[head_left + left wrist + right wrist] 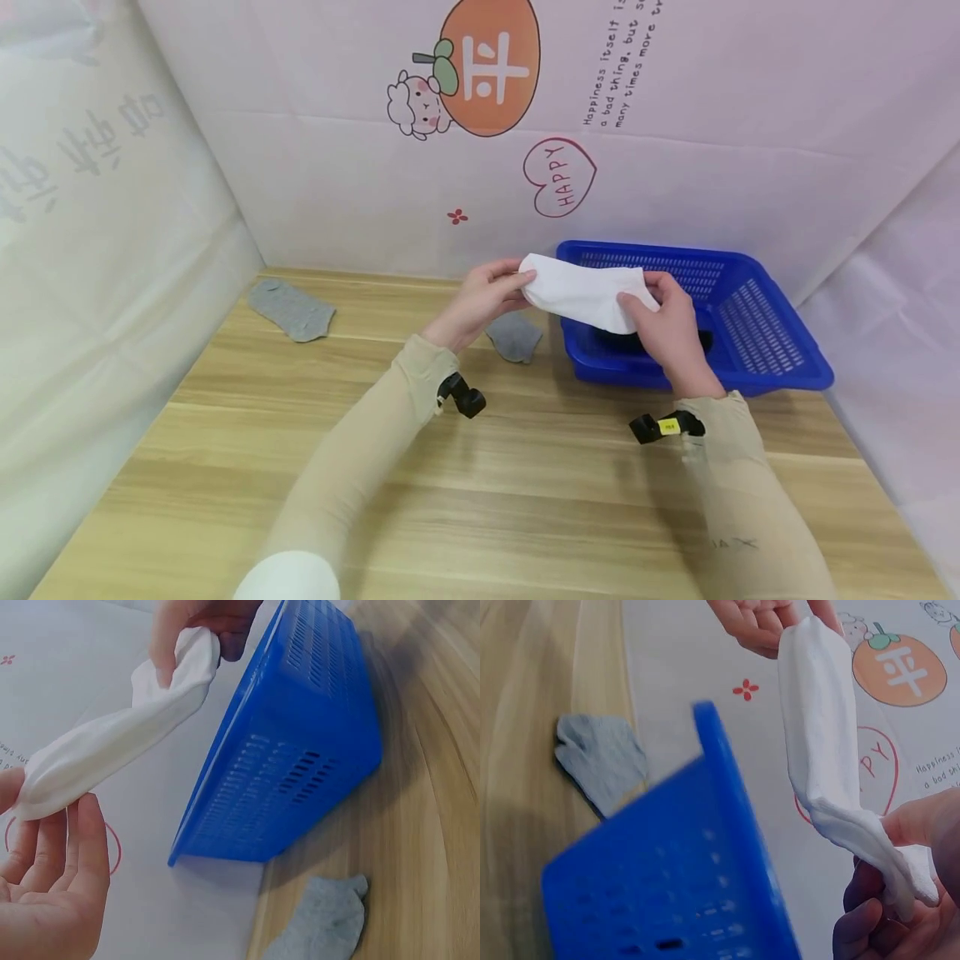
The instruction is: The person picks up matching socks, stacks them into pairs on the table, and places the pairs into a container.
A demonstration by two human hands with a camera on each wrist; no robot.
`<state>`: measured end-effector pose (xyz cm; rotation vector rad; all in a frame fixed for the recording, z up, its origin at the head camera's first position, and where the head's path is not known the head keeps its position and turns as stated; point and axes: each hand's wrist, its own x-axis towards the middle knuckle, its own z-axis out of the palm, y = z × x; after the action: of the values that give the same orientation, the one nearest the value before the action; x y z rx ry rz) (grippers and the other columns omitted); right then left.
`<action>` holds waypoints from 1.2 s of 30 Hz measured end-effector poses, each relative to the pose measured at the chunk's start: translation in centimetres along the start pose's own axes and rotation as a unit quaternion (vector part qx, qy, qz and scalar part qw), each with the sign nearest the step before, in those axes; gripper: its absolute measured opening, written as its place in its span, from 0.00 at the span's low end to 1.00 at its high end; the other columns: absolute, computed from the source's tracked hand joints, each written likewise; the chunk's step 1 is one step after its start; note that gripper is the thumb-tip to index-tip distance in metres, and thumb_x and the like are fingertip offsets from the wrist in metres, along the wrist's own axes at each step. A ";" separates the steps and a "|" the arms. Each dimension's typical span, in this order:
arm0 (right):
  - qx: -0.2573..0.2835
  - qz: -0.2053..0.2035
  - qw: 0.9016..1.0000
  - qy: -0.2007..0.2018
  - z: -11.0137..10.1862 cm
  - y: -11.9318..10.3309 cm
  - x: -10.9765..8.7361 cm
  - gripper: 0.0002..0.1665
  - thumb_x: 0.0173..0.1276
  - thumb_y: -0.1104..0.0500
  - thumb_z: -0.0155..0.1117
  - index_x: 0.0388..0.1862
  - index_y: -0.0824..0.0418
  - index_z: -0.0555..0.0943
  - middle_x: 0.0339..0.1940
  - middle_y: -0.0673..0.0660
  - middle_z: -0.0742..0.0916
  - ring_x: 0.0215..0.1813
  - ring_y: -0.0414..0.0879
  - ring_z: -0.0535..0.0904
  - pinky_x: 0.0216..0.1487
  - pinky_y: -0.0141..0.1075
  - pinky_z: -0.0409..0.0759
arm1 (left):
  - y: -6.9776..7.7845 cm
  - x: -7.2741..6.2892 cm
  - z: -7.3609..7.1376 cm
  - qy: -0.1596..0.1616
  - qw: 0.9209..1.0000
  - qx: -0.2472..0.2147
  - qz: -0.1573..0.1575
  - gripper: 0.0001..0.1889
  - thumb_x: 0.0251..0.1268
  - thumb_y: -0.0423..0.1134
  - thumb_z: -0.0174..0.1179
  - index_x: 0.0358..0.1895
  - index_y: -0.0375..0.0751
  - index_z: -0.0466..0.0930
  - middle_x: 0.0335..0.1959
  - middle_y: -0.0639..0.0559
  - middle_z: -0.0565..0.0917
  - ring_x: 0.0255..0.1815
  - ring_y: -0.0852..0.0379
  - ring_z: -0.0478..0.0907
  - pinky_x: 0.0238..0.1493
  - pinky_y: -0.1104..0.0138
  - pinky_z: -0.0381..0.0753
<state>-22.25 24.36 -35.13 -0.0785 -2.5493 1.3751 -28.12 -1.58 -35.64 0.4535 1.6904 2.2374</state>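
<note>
Nearest me, along the bottom of the head view, two beige sleeves (757,500) reach up over the wood-grain table (540,500), each with a black wrist camera (468,402) strapped at its cuff. Past them, right of centre, I have both hands on one white sock (581,293), stretched between them and raised off the table. The left hand (487,296) pinches its rounded end, thumb on the near face and fingers behind. The right hand (667,325) grips the other end, thumb in front and fingers curled behind; my right wrist view shows the fabric there bunched and folded.

Behind the sock and the right hand, at the right of the frame, I see the blue basket (622,368) with perforated walls, something black (706,340) lying inside, mostly hidden from me. Just left of the basket, near the centre, a gray sock (514,340) lies on the table, below the left hand in my picture. Further left, near the table's back edge, lies a second gray sock (291,310). Farthest off, a pale printed sheet (337,192) fills the top, with an orange fruit (491,67) and a red-outlined "HAPPY" heart (560,177).
</note>
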 end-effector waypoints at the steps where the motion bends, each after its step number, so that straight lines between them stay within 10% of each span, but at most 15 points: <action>1: -0.003 0.000 1.000 0.001 -0.2 0.0 0.1 0.32 0.78 0.48 0.58 0.71 0.66 0.68 0.64 0.66 0.80 0.57 0.57 0.77 0.49 0.38 0.78 | 0.0 0.1 0.2 -0.001 1.000 -0.003 0.000 0.21 0.76 0.34 0.60 0.66 0.26 0.73 0.54 0.37 0.81 0.49 0.47 0.83 0.58 0.57 0.80; 36: -0.020 0.039 0.999 -0.012 -7.2 0.3 5.0 0.43 0.76 0.41 0.59 0.78 0.65 0.61 0.70 0.66 0.73 0.49 0.39 0.74 0.43 0.22 0.73 | 4.5 4.2 6.0 0.011 0.995 0.100 0.008 0.18 0.73 0.32 0.63 0.60 0.29 0.74 0.47 0.40 0.86 0.42 0.47 0.85 0.49 0.62 0.84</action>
<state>-25.40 31.23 -30.67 -0.1710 -2.6202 1.3593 -29.61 4.25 -29.47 0.4930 1.9388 2.0992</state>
